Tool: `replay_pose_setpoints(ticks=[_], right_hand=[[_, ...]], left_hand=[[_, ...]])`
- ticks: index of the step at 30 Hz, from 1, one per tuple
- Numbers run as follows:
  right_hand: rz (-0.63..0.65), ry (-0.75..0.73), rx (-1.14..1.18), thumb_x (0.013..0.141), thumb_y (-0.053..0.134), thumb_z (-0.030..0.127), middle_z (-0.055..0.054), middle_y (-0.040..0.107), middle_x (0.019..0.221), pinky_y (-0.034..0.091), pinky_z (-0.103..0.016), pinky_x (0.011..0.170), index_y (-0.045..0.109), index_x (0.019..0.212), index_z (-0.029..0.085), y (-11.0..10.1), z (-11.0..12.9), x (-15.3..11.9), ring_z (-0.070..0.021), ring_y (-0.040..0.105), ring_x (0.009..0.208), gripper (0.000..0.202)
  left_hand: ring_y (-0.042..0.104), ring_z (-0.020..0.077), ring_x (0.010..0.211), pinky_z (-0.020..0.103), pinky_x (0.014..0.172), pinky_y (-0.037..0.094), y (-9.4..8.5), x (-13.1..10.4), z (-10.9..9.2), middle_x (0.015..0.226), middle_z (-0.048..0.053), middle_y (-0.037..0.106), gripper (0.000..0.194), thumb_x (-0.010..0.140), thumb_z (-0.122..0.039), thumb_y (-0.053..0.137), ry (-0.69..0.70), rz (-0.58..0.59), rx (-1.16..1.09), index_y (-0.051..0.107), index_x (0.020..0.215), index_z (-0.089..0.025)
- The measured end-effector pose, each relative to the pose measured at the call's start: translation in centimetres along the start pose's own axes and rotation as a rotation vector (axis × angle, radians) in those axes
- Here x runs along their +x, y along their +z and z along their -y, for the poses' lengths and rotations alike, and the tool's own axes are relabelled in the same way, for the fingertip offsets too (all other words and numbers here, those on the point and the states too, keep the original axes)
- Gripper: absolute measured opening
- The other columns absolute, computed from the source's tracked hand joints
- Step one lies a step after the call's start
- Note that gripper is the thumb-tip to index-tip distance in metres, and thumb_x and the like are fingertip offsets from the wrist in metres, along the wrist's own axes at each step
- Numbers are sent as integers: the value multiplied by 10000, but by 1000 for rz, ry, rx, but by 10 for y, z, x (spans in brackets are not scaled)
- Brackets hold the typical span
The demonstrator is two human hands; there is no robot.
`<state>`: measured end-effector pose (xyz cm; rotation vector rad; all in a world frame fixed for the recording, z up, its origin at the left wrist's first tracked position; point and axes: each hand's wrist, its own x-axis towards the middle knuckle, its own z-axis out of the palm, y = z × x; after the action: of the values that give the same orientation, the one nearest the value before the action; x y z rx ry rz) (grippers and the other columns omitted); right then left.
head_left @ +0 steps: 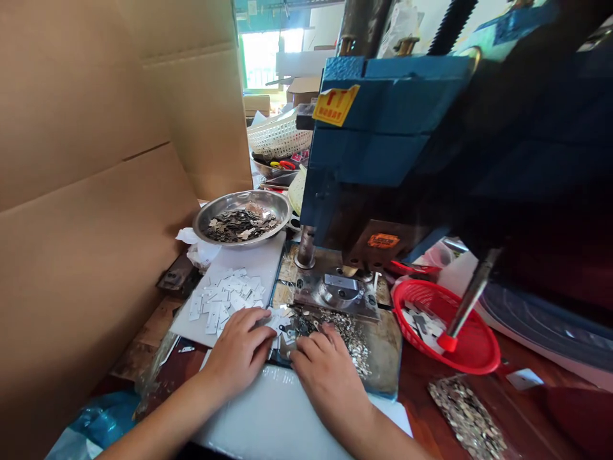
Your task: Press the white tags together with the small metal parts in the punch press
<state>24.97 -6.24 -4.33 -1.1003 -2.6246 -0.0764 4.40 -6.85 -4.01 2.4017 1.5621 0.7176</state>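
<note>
My left hand (242,348) rests with curled fingers beside a pile of flat metal plates (230,295) on a white board (194,326); its fingertips are at small plates near the press base's edge. My right hand (328,367) lies over the near edge of the base, fingers bent among small metal scraps (352,335). What either hand holds, if anything, is hidden. Behind them, a single metal plate (341,282) sits on the die (311,291) under the blue press (373,147).
A steel bowl (204,233) of dark metal pieces stands behind the white board. On the right are a red basket (483,358) with plates, the press's lever (472,297) and a tray of scraps (467,412). Large cardboard (86,255) walls the left side.
</note>
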Motion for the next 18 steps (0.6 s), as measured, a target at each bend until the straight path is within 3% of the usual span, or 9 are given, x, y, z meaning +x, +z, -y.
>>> replay_pose_setpoints(ticks=[9,14,18], right_hand=[[28,50,-67,767,648,151,4,601,744,299,-460,927,609,769,226,-6,5,-3,-202,499,768,85],[61,-8,-61,801,615,164,-6,597,715,336,-423,860,596,708,213,-8,5,0,-192,506,751,107],[-5,-25,-57,816,583,158,-13,592,713,335,-406,855,579,707,200,-6,2,3,-181,506,732,117]], left_hand=[[515,262,1106,491,933,448,3,-3,1,1191,65,566,219,839,-157,521,-7,-4,26,646,992,-252],[532,260,1089,479,912,468,4,-2,1,1184,67,575,219,837,-162,518,7,-13,22,648,988,-253],[532,267,1108,474,930,460,1,-3,1,1193,74,577,219,838,-165,514,-23,-16,-11,657,979,-251]])
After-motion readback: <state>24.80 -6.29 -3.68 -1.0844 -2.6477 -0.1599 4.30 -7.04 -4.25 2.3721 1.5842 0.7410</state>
